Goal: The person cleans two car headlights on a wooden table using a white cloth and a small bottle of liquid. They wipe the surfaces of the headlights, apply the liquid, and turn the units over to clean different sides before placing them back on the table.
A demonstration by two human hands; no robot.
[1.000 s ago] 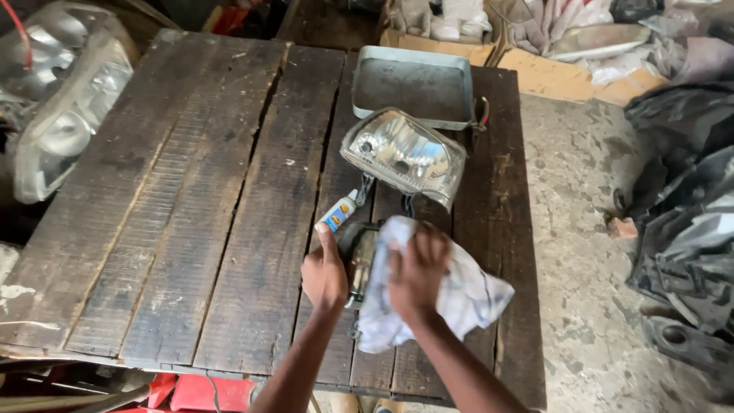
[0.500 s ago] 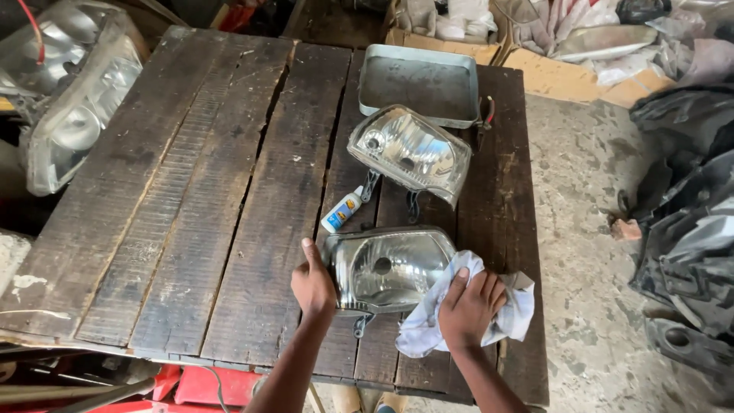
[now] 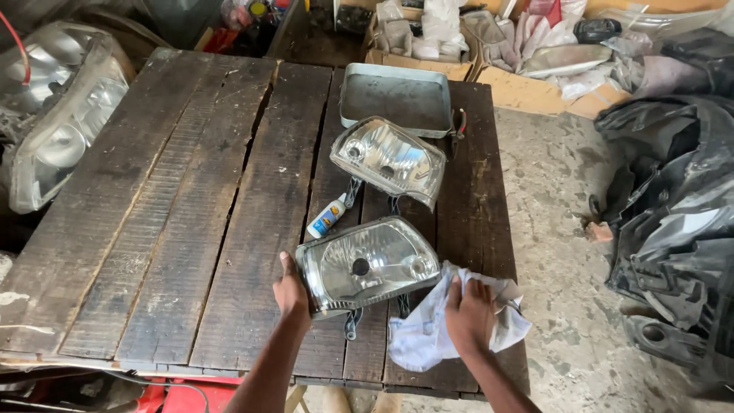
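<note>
At the far left, beside the table, a large headlight unit [image 3: 57, 122] lies off the boards and takes no part now. The wooden table [image 3: 176, 229] has wide gaps between its planks, and this is one risk: a small part can fall through them. Near the front edge the left hand [image 3: 292, 294] grips the left end of the near headlight [image 3: 368, 264], thumb on the upper face and fingers folded around the side, so it holds this end only; the right end has no support from a hand. The lamp sits tilted on its brackets close to the near edge, so in my judgement a hard push can make it slide toward the person and drop to the floor. Just behind it a small white bottle [image 3: 327, 216] lies on its side, and an elbow or the lamp can roll it into a gap. Further back the second headlight [image 3: 388, 159] rests near the grey metal tray [image 3: 396, 98]; a bump can scratch its lens. To the right, the right hand [image 3: 470, 315] presses flat on the white cloth [image 3: 451, 325], fingers spread, holding it down on the boards just beside the lamp. Grit from the rough wood can stick to the cloth and mark the clear lens.
</note>
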